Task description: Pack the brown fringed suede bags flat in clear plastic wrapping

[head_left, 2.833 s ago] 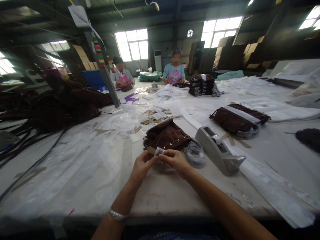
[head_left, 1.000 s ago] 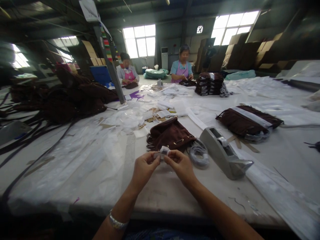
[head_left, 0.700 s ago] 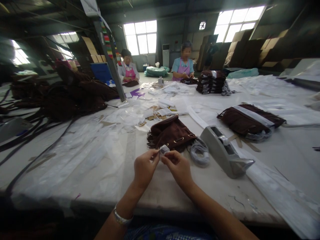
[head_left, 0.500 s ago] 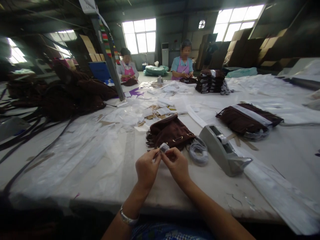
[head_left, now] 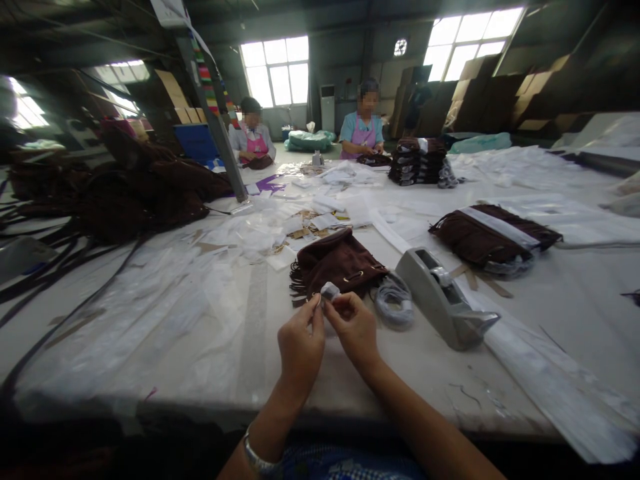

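Both of my hands meet just in front of a dark brown fringed bag [head_left: 340,260] lying on the table. Between their fingertips is a small, crumpled whitish piece [head_left: 329,290], perhaps paper or plastic; its exact kind is unclear. My left hand [head_left: 303,337] pinches it from the left, my right hand [head_left: 356,327] from the right. Gold-coloured eyelets line the near side of the bag. A coil wrapped in clear plastic [head_left: 394,303] rests beside my right hand, touching or close to the bag. Just right of that stands a grey tape dispenser [head_left: 443,300].
A bundled brown fringed bag [head_left: 493,237] lies at right, with a stack of wrapped bags [head_left: 417,162] farther back. Brown bags with straps [head_left: 145,177] heap up at left, near a metal post [head_left: 220,120]. Plastic sheets [head_left: 165,313] cover the left side. Two people work across the table.
My left hand has shifted slightly right and turned more upright. The whitish piece stays between both hands' fingertips. The whole view has slid slightly.
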Demonstrator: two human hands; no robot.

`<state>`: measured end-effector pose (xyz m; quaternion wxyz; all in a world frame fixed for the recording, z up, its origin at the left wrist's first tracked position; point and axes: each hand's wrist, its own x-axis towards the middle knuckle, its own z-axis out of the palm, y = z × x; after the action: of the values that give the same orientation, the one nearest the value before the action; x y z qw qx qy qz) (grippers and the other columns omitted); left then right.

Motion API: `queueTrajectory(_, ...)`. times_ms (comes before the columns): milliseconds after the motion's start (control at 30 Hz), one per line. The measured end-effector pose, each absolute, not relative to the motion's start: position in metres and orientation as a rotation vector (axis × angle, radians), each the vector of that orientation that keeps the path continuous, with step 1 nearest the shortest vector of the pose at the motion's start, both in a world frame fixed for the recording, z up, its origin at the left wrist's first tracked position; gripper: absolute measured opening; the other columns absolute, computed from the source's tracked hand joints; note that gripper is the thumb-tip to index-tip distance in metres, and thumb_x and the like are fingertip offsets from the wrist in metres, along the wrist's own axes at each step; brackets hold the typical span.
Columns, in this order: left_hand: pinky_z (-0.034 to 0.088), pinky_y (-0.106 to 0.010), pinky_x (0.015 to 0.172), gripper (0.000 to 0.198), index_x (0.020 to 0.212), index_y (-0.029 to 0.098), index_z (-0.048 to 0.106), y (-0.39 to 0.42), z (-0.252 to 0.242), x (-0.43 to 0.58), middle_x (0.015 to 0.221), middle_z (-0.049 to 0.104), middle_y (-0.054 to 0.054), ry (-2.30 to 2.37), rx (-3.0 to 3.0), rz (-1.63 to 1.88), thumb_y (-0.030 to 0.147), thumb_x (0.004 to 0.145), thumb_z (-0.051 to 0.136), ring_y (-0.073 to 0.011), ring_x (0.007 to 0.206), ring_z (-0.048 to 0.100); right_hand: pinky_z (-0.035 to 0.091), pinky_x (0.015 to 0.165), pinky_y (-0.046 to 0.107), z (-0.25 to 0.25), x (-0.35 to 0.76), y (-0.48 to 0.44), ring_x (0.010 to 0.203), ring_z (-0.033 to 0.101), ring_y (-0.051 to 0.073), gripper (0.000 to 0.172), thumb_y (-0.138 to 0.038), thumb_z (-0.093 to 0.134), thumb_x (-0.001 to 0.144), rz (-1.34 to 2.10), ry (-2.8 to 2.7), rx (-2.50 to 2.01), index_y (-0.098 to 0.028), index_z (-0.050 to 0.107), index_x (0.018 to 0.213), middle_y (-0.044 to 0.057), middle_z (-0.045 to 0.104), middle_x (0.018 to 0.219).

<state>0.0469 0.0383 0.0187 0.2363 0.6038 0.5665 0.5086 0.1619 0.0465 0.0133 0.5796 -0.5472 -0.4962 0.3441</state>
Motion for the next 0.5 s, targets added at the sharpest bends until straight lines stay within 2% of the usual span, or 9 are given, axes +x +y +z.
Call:
queueTrajectory(100, 0.047, -0.039, 0.099, 0.03, 0.116, 0.027, 0.072, 0.039, 0.017, 0.054, 0.12, 0.07, -0.006, 1.498, 1.611, 1.475, 0.027, 0.087, 0.061, -0.0289, 0.111, 0.065, 0.048, 0.061, 0.026, 0.011, 0.162, 0.045, 0.065, 0.061, 0.016, 0.026, -0.044, 0.071, 0.079, 0.81, -1.146, -1.258, -0.02, 0.061, 0.079, 0.002, 0.067, 0.073)
queueTrajectory(267, 0.043, -0.04, 0.107, 0.032, 0.119, 0.025, 0.07, 0.039, 0.014, 0.062, 0.126, 0.067, -0.006, 1.426, 1.622, 1.542, 0.024, 0.089, 0.058, -0.0272, 0.119, 0.061, 0.05, 0.065, 0.027, 0.008, 0.164, 0.047, 0.068, 0.063, 0.017, 0.024, -0.042, 0.071, 0.079, 0.856, -1.107, -1.214, -0.019, 0.065, 0.082, 0.003, 0.07, 0.078)
queueTrajectory(500, 0.034, -0.045, 0.116, 0.044, 0.14, 0.019, 0.051, 0.033, 0.006, 0.071, 0.146, 0.049, -0.009, 1.507, 1.929, 1.433, 0.028, 0.097, 0.045, -0.0242, 0.139, 0.041, 0.052, 0.07, 0.027, 0.002, 0.167, 0.048, 0.074, 0.066, 0.018, 0.02, -0.037, 0.071, 0.08, 0.878, -1.095, -1.143, -0.019, 0.07, 0.089, 0.003, 0.073, 0.084)
